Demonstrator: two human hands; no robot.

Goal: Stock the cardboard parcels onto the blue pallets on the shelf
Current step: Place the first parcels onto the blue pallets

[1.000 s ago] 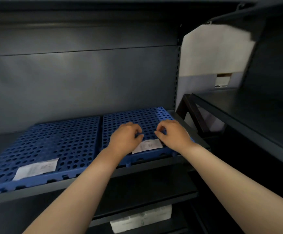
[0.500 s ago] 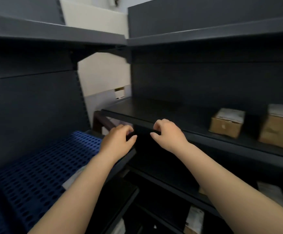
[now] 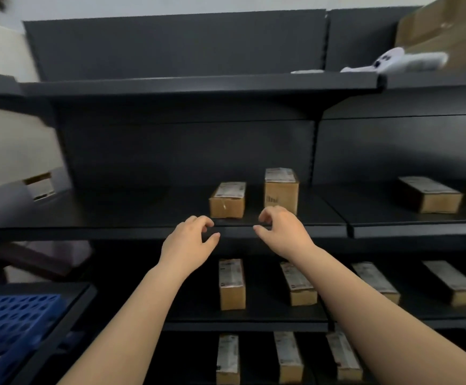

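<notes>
Two labelled cardboard parcels stand on the dark middle shelf (image 3: 143, 218): a low one (image 3: 227, 201) and a taller one (image 3: 281, 190) to its right. My left hand (image 3: 188, 245) and my right hand (image 3: 283, 232) hover side by side at the shelf's front edge, just in front of these parcels. Their fingers are loosely curled and hold nothing. A corner of a blue perforated pallet (image 3: 12, 320) shows at the lower left on the adjoining shelf unit.
A third parcel (image 3: 431, 194) lies further right on the same shelf. Several long parcels line the two lower shelves (image 3: 231, 284). A white plush toy (image 3: 393, 61) and a big cardboard box (image 3: 448, 26) sit on the top shelf at right.
The view has swung right, away from the blue pallets to the shelf unit with parcels. Both hands left the pallet's paper label and now hover before the two parcels.
</notes>
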